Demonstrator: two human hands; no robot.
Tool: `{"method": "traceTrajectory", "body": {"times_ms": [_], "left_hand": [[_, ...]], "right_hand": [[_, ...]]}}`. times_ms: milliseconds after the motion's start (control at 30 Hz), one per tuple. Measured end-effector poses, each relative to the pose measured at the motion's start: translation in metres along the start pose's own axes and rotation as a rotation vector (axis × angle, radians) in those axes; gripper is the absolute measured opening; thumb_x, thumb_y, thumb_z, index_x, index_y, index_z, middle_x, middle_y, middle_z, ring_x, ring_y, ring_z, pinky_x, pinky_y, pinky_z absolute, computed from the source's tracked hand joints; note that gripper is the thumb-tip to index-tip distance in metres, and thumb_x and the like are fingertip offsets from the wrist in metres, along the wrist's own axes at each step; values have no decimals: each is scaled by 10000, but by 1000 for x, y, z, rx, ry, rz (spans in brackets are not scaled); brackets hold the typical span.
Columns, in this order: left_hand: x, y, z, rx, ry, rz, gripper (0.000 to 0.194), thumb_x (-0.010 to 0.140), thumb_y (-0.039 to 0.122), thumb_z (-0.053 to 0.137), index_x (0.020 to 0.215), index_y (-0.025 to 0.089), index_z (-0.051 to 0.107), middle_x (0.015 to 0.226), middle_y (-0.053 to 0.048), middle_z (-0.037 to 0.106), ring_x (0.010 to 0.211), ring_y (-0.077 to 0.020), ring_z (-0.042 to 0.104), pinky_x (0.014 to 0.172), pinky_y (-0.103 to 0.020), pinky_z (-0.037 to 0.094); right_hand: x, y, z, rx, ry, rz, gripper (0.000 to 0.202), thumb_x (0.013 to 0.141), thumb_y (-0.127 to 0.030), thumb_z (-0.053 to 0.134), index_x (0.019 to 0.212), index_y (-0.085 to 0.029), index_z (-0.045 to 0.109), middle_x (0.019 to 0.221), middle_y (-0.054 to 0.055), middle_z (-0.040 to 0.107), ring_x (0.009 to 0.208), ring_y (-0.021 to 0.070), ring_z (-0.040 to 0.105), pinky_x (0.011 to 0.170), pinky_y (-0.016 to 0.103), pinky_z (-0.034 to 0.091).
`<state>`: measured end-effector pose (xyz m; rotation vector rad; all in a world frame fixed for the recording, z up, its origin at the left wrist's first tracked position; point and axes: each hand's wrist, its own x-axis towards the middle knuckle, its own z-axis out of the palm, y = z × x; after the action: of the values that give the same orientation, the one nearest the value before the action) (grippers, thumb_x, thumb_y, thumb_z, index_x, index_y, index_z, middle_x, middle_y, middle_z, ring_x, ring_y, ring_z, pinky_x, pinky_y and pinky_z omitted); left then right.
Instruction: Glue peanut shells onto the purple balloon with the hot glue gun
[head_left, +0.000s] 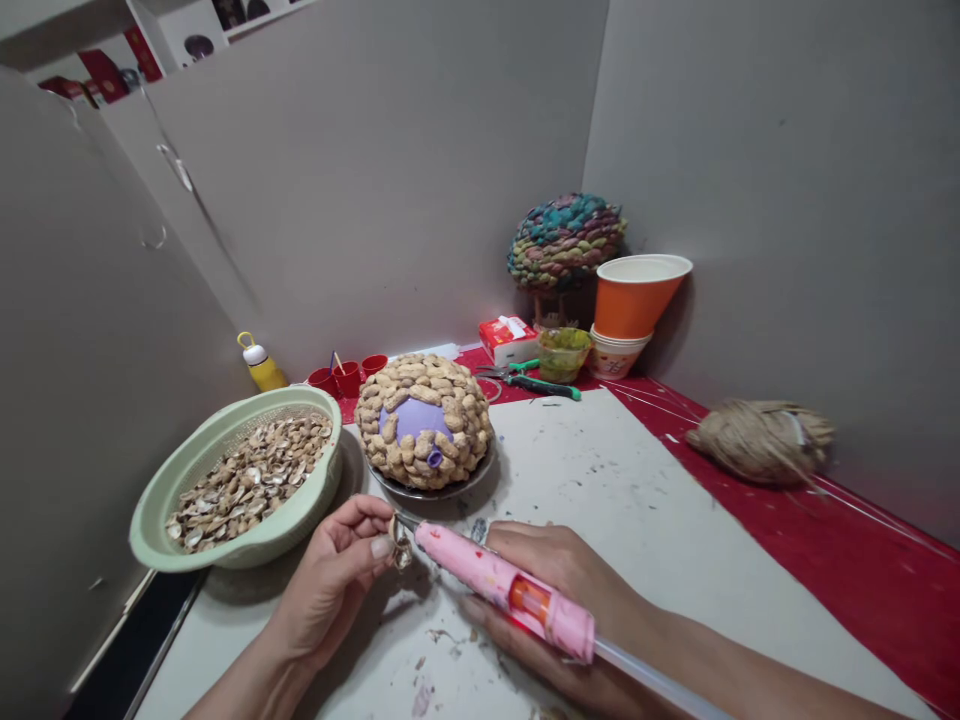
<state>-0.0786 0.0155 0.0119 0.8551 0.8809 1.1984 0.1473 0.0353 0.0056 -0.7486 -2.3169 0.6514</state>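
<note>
Between the thumb and fingers of my left hand (341, 565) is a peanut shell (401, 548), its hollow side showing. My right hand (555, 590) grips a pink glue gun (480, 570), with a clear glue stick (652, 680) running out of its back. The gun's nozzle meets the shell's upper edge. Just beyond both hands, a ball covered in peanut shells (461, 420) rests on a dark plate (450, 490). A bare purple patch of balloon (416, 418) and its knot (434, 456) show on the near side.
At left stands a green colander (146, 530) of shell halves. Behind are red cups (347, 380), a yellow bottle (264, 368), green-handled pliers (544, 385), a plastic tub (562, 355), an orange paper cup (637, 300) and a coloured shell tree (566, 240). A twine bundle (761, 440) lies right.
</note>
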Motion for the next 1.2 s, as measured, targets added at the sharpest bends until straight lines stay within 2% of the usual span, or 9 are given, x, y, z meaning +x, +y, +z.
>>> {"method": "traceTrajectory", "body": {"times_ms": [200, 533, 800, 1033, 1200], "left_hand": [[0, -1, -3, -4, -5, -2, 236, 720, 156, 786, 934, 161, 685, 822, -20, 657, 729, -102, 588, 710, -210, 476], [1, 0, -2, -8, 18, -11, 233, 706, 159, 798, 911, 158, 688, 813, -5, 631, 708, -90, 565, 690, -202, 466], [0, 0, -2, -9, 39, -3, 270, 679, 175, 822, 913, 159, 687, 802, -6, 638, 711, -97, 577, 703, -208, 470], [0, 2, -1, -29, 19, 0, 236, 705, 152, 802, 910, 154, 683, 776, 2, 638, 669, -77, 568, 658, -183, 470], [1, 1, -3, -32, 13, 2, 229, 723, 144, 789, 924, 155, 679, 800, -5, 638, 694, -83, 577, 685, -192, 486]], "right_hand": [[-2, 2, 1, -10, 36, -54, 225, 910, -316, 481, 724, -192, 451, 670, 7, 518, 591, 134, 469, 578, 262, 369], [-2, 3, 1, 7, 84, -101, 203, 917, -280, 499, 738, -194, 456, 665, -7, 511, 584, 121, 460, 577, 248, 368], [-2, 1, 0, -19, 51, -59, 203, 927, -276, 488, 746, -184, 491, 676, 7, 527, 601, 133, 476, 587, 273, 390], [-1, 0, -1, -15, 37, -48, 194, 915, -277, 497, 745, -183, 490, 671, 11, 525, 589, 138, 474, 564, 274, 371], [-1, -1, -2, -15, 29, -37, 213, 923, -288, 486, 731, -198, 468, 663, 6, 518, 574, 137, 467, 560, 276, 368]]}}
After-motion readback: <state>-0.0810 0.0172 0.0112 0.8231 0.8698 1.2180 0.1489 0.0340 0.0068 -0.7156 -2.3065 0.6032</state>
